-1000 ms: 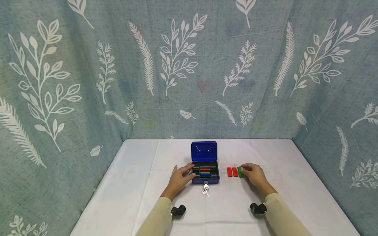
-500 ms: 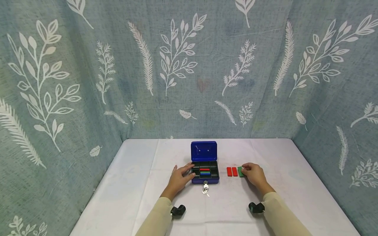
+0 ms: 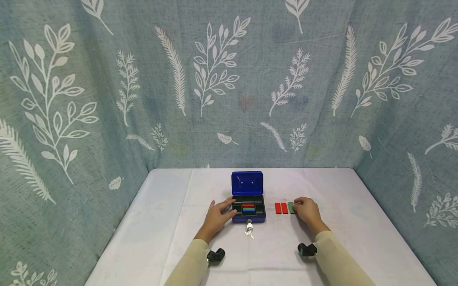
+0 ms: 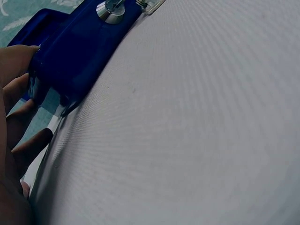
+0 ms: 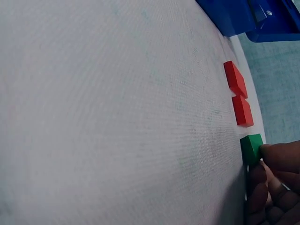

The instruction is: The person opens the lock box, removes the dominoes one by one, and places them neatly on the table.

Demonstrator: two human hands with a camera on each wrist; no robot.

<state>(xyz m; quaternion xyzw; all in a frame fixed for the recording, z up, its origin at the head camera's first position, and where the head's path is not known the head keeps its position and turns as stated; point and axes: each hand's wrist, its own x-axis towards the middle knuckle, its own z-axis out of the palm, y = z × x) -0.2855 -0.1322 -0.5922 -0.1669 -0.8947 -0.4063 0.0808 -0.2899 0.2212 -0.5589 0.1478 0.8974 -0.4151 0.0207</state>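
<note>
An open blue cash box (image 3: pixel 234 219) stands mid-table with its lid (image 3: pixel 247 183) raised. Its black inner tray holds red, green and blue blocks (image 3: pixel 248 209) in the middle compartment. My left hand (image 3: pixel 216 219) rests against the box's left side, thumb at the near corner and fingers fairly straight. To the right of the box, two flat red blocks (image 3: pixel 278 208) lie side by side. Just beyond them my right hand (image 3: pixel 308 211) pinches a green block (image 5: pixel 252 146) between thumb and fingers, low over the cloth. The fingers cover part of the green block in the head view.
A ring of keys (image 3: pixel 249 229) hangs from the lock at the front of the cash box. White cloth (image 3: pixel 272 254) covers the table. A blue-grey leaf-patterned curtain (image 3: pixel 229 99) stands along the back and sides.
The green block has shifted slightly right, straightening beside the red blocks. My right wrist and forearm have swung a little left. The left hand and cash box have stayed put.
</note>
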